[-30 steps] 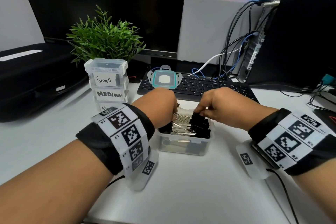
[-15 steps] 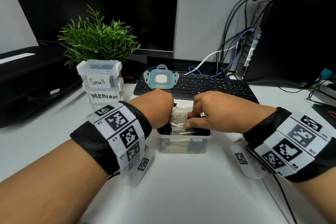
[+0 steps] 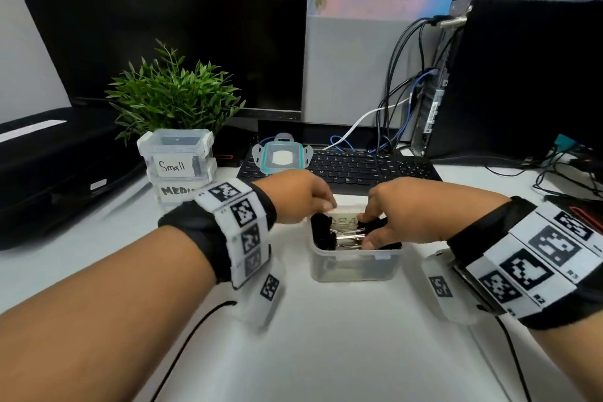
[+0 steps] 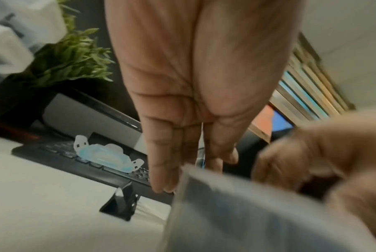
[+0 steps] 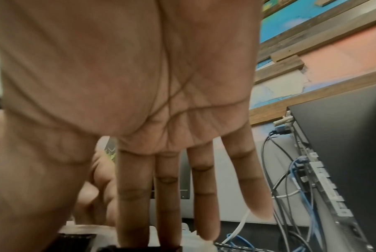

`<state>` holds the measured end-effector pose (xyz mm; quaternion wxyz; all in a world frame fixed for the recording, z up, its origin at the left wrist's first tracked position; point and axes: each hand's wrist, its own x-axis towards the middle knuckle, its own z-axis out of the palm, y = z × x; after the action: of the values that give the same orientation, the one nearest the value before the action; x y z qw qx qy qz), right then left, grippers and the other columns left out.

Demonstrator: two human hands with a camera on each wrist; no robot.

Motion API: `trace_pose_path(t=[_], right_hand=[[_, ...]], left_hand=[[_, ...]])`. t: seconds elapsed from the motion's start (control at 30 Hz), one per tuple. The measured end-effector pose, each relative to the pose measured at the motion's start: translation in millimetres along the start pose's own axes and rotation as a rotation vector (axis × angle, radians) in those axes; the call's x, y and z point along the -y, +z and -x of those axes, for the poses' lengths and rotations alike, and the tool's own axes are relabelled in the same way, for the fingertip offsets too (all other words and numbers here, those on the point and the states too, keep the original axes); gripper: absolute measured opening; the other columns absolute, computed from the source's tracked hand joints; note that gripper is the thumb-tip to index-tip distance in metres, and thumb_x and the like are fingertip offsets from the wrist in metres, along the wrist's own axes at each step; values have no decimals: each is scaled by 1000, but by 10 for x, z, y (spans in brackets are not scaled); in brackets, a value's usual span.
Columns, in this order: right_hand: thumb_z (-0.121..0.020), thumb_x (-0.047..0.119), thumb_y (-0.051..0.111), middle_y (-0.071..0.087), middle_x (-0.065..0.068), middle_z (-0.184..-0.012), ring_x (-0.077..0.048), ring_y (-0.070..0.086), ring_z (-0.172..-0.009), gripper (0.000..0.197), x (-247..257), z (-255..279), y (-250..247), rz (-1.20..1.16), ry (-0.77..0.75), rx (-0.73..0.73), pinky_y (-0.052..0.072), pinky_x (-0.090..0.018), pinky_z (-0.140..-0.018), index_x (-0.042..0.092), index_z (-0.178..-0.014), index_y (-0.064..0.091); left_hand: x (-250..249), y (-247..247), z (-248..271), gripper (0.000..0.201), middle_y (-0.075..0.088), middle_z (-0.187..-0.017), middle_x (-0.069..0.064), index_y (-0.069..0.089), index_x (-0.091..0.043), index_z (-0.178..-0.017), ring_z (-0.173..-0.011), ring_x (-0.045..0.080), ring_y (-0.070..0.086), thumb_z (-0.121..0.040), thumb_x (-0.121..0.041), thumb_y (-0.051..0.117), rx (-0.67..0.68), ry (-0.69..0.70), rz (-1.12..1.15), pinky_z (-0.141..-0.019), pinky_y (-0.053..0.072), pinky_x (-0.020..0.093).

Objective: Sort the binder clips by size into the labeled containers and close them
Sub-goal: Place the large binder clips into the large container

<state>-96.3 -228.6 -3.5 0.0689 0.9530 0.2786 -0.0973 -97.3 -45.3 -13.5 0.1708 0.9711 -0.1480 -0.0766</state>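
Note:
An open clear container (image 3: 355,268) sits mid-table, filled with black binder clips (image 3: 321,233). My left hand (image 3: 326,204) has straight fingers lying against the container's far left rim and outer wall (image 4: 215,204). My right hand (image 3: 367,228) reaches into the container from the right, its thumb and straight fingers (image 5: 135,213) pressing down on the clips. One loose black clip (image 4: 120,204) lies on the table left of the container, hidden in the head view. The teal-rimmed lid (image 3: 283,157) rests on the keyboard. The closed "Small" box (image 3: 176,153) is stacked on the "Medium" box (image 3: 177,189).
A keyboard (image 3: 359,168) lies just behind the container, with a monitor above it. A potted plant (image 3: 173,98) stands behind the stacked boxes. A PC tower (image 3: 522,75) with hanging cables is at the right, and a black case is at the left.
My right hand, which held a bunch of clips above the container, has come down into it and flattened onto them. My left hand stays at the container's left rim.

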Motion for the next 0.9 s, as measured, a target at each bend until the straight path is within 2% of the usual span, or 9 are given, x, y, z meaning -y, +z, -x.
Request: trace_pose_path(t=[0.13, 0.23, 0.33, 0.47, 0.53, 0.63, 0.73, 0.83, 0.9], right_hand=[[-80, 55, 64, 60, 10, -113, -14, 56, -101, 50, -168, 113, 61, -86, 61, -11, 45, -25, -84, 29, -123, 61], [-80, 55, 64, 60, 9, -112, -13, 55, -101, 49, -220, 145, 94, -132, 108, -32, 45, -25, -86, 28, -121, 61], [-80, 54, 65, 60, 7, -113, -15, 56, -104, 51, -218, 150, 116, -182, 139, -39, 47, -28, -90, 25, -122, 62], [-82, 52, 64, 59, 5, -113, -15, 56, -102, 50, -197, 177, 126, -212, 146, -43, 42, -23, -80, 22, -122, 62], [-83, 51, 64, 59, 3, -115, -17, 56, -104, 51, -189, 166, 136, -209, 149, -44, 40, -23, -80, 22, -124, 61], [-83, 50, 64, 60, 2, -117, -18, 56, -106, 52, -197, 154, 159, -222, 153, -45, 39, -24, -80, 21, -126, 60], [-84, 50, 62, 60, 1, -118, -19, 56, -107, 52, -210, 157, 159, -216, 143, -42, 42, -25, -85, 21, -127, 59], [-90, 50, 55, 57, -1, -125, -22, 54, -113, 53, -220, 144, 168, -137, 130, -32, 44, -31, -94, 21, -134, 54], [-92, 48, 51, 53, -1, -130, -23, 51, -118, 52, -246, 131, 200, -115, 125, -29, 43, -34, -99, 23, -138, 50]], left_hand=[[143, -158, -90, 18, 56, -94, -12, 61, -19, -110, -92, 8, 53, -94, -21, 53, -156, -66, 16, -83, 39, 21], [222, -93, -176, 29, 61, -115, -4, 58, -17, -121, -111, 16, 55, -93, -25, 55, -67, -135, -154, -92, 42, 25], [269, 87, -291, 54, 46, -141, -4, 39, -27, -142, -129, 18, 44, -91, -32, 57, 26, -156, -263, -104, 37, 29], [190, 217, -449, 63, 51, -136, 4, 26, -28, -147, -121, 23, 50, -91, -28, 56, 119, -146, -427, -96, 40, 28], [148, 235, -495, 50, 57, -126, 5, 41, -18, -138, -109, 23, 54, -90, -24, 56, 169, -143, -514, -91, 43, 29], [107, 232, -525, 31, 62, -118, 4, 60, -15, -118, -107, 24, 58, -87, -20, 61, 220, -149, -585, -82, 43, 27], [106, 194, -508, 32, 62, -115, 5, 60, -13, -117, -105, 24, 59, -86, -23, 63, 220, -224, -608, -79, 44, 27], [151, 142, -449, 16, 53, -74, 2, 57, -12, -82, -76, 20, 54, -83, -26, 63, 82, -322, -540, -62, 41, 25], [162, 56, -388, 22, 47, -62, -1, 53, -14, -69, -66, 17, 51, -81, -28, 65, -87, -361, -394, -51, 37, 22]])
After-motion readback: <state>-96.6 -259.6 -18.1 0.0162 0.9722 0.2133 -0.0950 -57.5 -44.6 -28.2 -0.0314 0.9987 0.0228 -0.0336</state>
